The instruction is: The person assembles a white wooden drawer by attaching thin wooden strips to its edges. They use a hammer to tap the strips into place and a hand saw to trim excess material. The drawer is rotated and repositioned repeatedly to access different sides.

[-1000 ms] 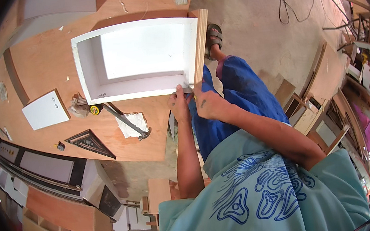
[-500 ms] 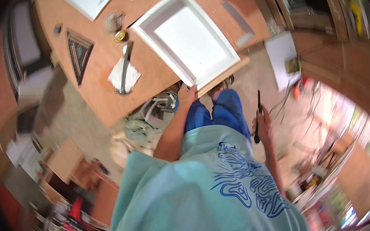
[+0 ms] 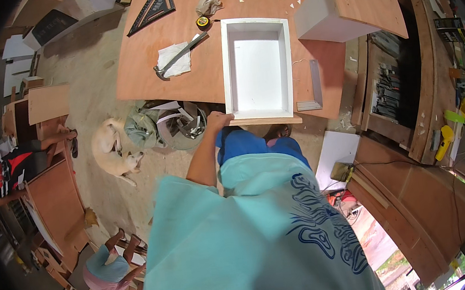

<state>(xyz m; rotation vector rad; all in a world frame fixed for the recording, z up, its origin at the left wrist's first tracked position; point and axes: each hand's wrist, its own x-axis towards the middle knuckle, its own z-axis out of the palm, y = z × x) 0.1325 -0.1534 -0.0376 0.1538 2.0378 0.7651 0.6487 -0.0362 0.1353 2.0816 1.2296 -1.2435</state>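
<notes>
A white drawer (image 3: 263,106) with a wooden front edge lies open side up on the worktable, its near end at the table's edge in front of me. My left hand (image 3: 219,119) is closed on its near left corner. My right hand is out of sight, behind or beyond my shirt. Left of the drawer, a claw hammer (image 3: 184,54) rests across a crumpled white cloth (image 3: 177,61). A yellow tape measure (image 3: 203,23) sits farther back, close to the drawer's far left corner.
A black triangular square (image 3: 155,9) lies at the far left of the worktable (image 3: 145,69). On the right stand a white-sided wooden box (image 3: 337,12) and an L-shaped metal square (image 3: 316,85). A dog (image 3: 111,152) lies on the floor; two people (image 3: 106,268) work at the left.
My view has turned, so the drawer now appears straight ahead. My left hand still grips its corner. My right hand, earlier holding a slim dark tool, has gone out of view.
</notes>
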